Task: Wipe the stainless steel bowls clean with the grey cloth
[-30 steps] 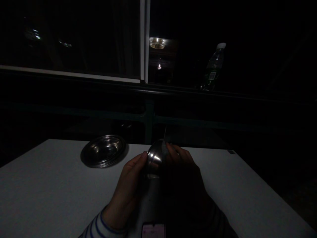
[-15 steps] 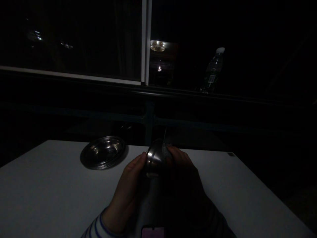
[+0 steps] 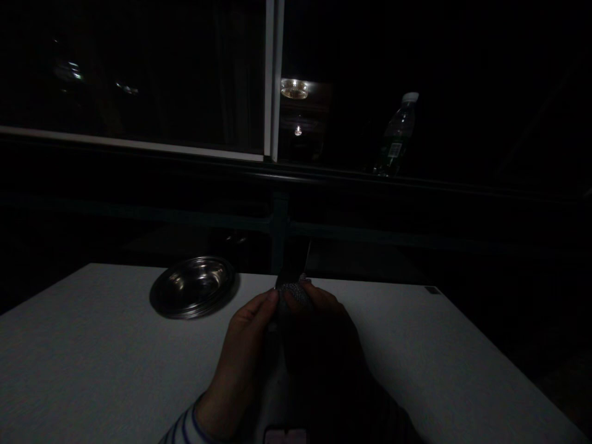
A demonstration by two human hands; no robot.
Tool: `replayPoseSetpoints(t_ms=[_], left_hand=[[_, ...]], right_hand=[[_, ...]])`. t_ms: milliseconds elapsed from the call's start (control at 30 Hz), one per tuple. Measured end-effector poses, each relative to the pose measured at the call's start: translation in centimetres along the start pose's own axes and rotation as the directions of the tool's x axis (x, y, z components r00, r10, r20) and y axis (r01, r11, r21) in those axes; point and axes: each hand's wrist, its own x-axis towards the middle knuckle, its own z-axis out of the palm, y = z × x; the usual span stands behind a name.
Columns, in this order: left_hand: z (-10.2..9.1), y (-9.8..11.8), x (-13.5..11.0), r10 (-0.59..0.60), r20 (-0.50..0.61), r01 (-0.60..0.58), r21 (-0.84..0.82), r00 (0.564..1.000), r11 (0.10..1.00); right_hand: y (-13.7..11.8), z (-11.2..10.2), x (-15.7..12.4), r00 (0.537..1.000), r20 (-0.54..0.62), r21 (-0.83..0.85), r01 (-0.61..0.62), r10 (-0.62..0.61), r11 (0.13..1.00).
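The scene is very dark. My left hand (image 3: 243, 351) is curled round the left side of a small metal bowl held just above the white table (image 3: 92, 357). The bowl is almost wholly in shadow between my hands. My right hand (image 3: 324, 327) is closed on a grey mesh scrubber (image 3: 295, 290) pressed over the top of the bowl. My left sleeve is striped. A shallow steel dish (image 3: 194, 288) lies on the table to the left of my hands, untouched.
A plastic water bottle (image 3: 396, 135) stands on the dark ledge behind the table at the right. A white window frame (image 3: 271, 80) rises at the centre back. A phone (image 3: 287, 435) lies at the near table edge below my hands.
The bowl's shiny side faced me before and is now turned out of sight. My right hand with the scrubber has slid left over the bowl's top.
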Motion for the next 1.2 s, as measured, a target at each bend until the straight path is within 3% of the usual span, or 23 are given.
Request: replayPoseSetpoints(t_ms=[200,367,500,667,767,833,1000,1067,1200], left_hand=[[0.6,-0.3,-0.5,-0.053,0.041,0.051,0.044,0.998,0.998],[0.2,-0.1,-0.2,-0.002,0.014,0.002,0.008,1.000,1.000],[-0.3,-0.2,0.1,0.058,0.018,-0.058,0.025,0.998,0.998],[-0.1,-0.2,-0.2,0.007,0.101,-0.020,0.124,0.995,0.992],[0.3,0.0,-0.8,-0.001,0.096,-0.016,0.176,0.995,0.984],[0.6,0.1,-0.9,-0.002,0.081,-0.012,0.175,0.997,0.985],[0.6,0.1,-0.5,0.044,0.052,-0.050,0.132,0.998,0.990],[0.5,0.1,-0.3,0.047,0.050,-0.053,0.137,0.998,0.989],[0.6,0.0,-0.4,0.019,0.081,-0.033,0.172,0.997,0.984]], right_hand=[[1.9,-1.2,1.0,0.994,0.005,-0.081,0.111,-0.111,0.991],[0.7,-0.9,0.4,0.999,0.032,0.010,0.014,-0.014,1.000],[-0.1,-0.6,-0.1,1.000,0.022,0.002,0.019,-0.019,1.000],[1.6,-1.7,0.8,0.999,0.008,-0.081,0.034,-0.034,0.996],[2.7,-2.4,1.1,0.997,0.072,-0.088,0.032,-0.026,0.996],[2.6,-2.7,1.2,0.993,0.119,-0.072,0.004,0.004,0.997],[0.7,-2.8,0.9,0.999,0.017,-0.050,0.047,-0.046,0.998],[0.4,-2.7,0.8,0.996,0.049,-0.053,0.072,-0.070,0.996],[1.3,-2.8,0.9,0.995,0.099,-0.051,-0.029,0.034,0.998]])
